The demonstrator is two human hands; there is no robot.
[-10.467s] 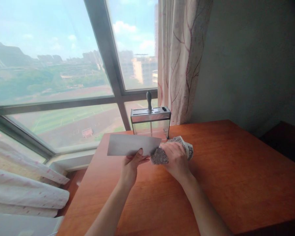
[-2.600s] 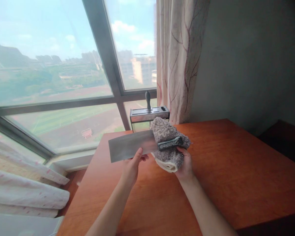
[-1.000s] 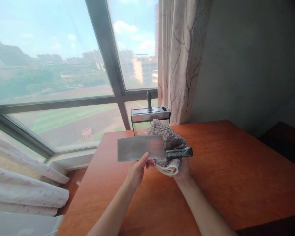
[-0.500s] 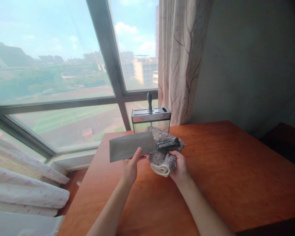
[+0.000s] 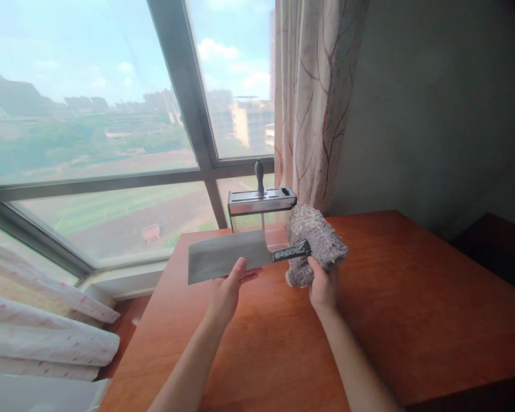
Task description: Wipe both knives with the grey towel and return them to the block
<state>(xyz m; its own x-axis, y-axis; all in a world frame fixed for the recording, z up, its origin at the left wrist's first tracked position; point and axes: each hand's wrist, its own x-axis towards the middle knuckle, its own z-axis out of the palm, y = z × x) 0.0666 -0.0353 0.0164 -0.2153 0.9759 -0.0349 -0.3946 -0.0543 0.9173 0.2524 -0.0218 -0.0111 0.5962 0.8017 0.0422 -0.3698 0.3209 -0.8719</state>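
A broad grey cleaver [image 5: 227, 255] with a worn dark handle [image 5: 289, 252] is held flat above the table, its blade pointing left. My left hand [image 5: 229, 286] grips the blade's lower edge, thumb on top and fingers underneath. In my right hand [image 5: 324, 283] is a fluffy grey-brown cloth [image 5: 320, 237], bunched behind the handle's end. My right thumb lies over the cloth close to the handle tip; the other fingers are mostly hidden by it.
Behind the cleaver stands a knife block [image 5: 261, 200] with clear sides and a dark knife handle [image 5: 260, 176] sticking up. The reddish wooden table [image 5: 412, 309] meets a window [image 5: 111, 212] and a patterned curtain [image 5: 311, 103] at its far side.
My right hand and the cloth have shifted right along the handle, off the blade end. The cloth now looks spread rather than folded round the handle. My left hand keeps its hold.
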